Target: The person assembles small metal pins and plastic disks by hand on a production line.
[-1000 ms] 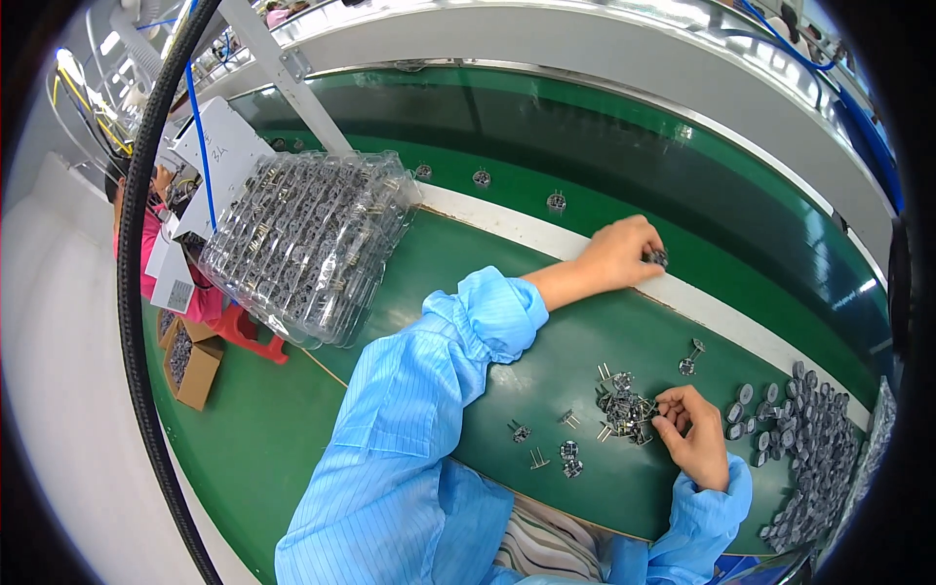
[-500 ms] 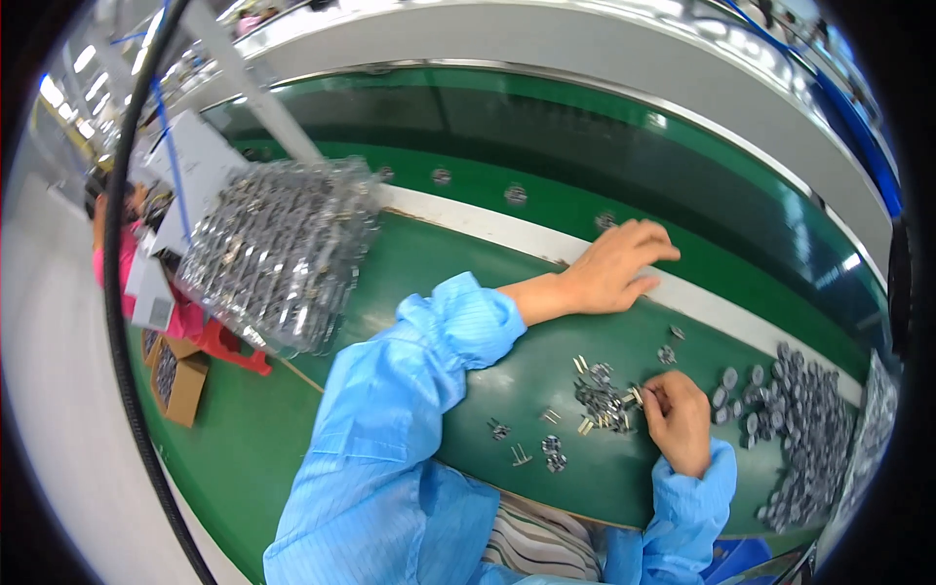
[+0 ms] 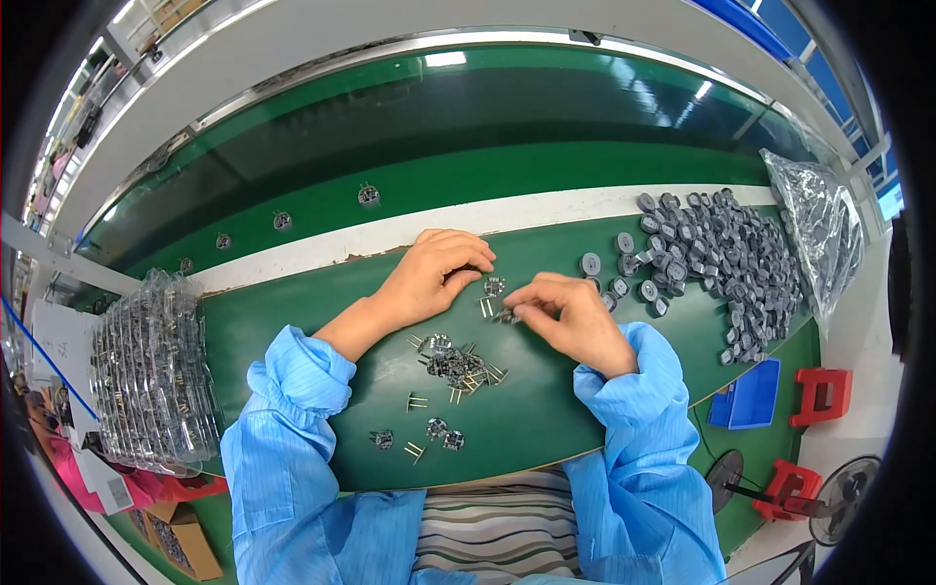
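My right hand is closed in a pinch on a small circuit board with metal pins, partly hidden by the fingers. Just beyond it, another small circuit board lies on the green table. My left hand is held near that board, holding nothing, its fingers loosely curved and thumb apart. Nearer to me is a pile of small round circuit boards with brass-coloured pins. A few loose pieces lie around it, among them a pin pair and a round board.
Many grey round plastic parts cover the table's right side, by a clear plastic bag. Stacked clear trays stand at the left. Beyond a white rail, spaced boards lie on a green conveyor. A blue bin sits lower right.
My left hand has come back from over the conveyor rail to the table beside my right hand. My right hand has moved off the pile with a board. The view has turned rightward.
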`<state>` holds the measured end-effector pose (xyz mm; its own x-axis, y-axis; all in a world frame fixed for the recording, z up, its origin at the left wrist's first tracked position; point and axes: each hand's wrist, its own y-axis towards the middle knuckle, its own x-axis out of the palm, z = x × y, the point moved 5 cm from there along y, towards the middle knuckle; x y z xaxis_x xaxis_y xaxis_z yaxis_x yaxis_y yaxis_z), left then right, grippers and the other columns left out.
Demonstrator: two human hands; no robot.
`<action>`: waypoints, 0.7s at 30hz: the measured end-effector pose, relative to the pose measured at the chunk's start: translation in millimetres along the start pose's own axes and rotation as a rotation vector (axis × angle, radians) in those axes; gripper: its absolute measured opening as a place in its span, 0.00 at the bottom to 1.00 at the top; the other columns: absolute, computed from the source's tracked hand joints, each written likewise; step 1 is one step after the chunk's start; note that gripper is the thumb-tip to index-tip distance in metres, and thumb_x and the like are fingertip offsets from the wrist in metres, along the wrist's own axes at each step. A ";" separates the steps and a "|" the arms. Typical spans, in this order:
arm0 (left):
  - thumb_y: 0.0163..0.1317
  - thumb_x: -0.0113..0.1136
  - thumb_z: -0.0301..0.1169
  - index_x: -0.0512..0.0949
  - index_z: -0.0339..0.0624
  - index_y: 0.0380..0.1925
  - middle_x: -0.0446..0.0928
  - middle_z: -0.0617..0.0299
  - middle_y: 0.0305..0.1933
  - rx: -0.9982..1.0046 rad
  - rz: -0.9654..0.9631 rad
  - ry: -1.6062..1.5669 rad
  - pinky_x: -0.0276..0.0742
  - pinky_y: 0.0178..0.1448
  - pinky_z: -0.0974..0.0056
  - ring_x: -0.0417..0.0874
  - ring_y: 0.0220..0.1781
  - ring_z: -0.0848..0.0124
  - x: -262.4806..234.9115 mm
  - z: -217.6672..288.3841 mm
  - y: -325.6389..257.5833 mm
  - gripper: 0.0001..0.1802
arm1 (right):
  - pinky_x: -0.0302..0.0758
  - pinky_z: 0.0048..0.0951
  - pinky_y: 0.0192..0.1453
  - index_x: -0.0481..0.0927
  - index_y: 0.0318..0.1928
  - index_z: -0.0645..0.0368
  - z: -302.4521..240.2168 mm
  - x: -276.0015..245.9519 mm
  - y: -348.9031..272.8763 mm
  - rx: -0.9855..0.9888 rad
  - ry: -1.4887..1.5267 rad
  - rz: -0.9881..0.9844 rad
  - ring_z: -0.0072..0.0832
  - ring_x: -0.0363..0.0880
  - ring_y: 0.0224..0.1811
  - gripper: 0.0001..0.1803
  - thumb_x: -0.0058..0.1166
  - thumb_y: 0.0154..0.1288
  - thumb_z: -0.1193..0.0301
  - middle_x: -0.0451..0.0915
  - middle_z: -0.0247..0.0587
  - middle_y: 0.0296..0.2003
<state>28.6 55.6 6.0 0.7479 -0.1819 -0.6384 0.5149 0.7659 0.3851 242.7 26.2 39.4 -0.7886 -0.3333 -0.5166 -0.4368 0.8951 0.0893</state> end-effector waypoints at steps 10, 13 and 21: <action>0.63 0.71 0.25 0.85 0.45 0.52 0.82 0.61 0.57 -0.038 0.069 0.170 0.71 0.69 0.53 0.79 0.63 0.58 -6.4 7.4 -0.7 0.16 | 0.78 0.31 0.35 0.91 0.49 0.61 4.5 13.1 2.2 -0.035 0.103 -0.113 0.29 0.83 0.30 0.11 0.64 0.68 0.79 0.84 0.43 0.34; 0.63 0.71 0.25 0.86 0.45 0.50 0.82 0.61 0.53 -0.007 0.096 0.153 0.70 0.69 0.53 0.79 0.61 0.58 -8.5 10.6 -1.1 0.14 | 0.76 0.27 0.36 0.91 0.50 0.62 4.5 20.6 2.3 -0.016 0.176 -0.145 0.21 0.78 0.31 0.10 0.64 0.70 0.79 0.83 0.37 0.33; 0.61 0.77 0.44 0.79 0.49 0.33 0.82 0.68 0.39 0.181 0.076 -0.023 0.63 0.52 0.58 0.79 0.46 0.65 -20.7 37.7 1.4 0.17 | 0.77 0.26 0.35 0.89 0.50 0.63 20.6 25.0 3.7 0.075 0.208 -0.012 0.17 0.79 0.29 0.10 0.63 0.70 0.79 0.87 0.38 0.34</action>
<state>29.6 37.1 44.9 0.7959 -0.1432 -0.5883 0.5219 0.6548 0.5467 230.3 27.3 9.3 -0.8594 -0.3910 -0.3296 -0.4193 0.9077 0.0165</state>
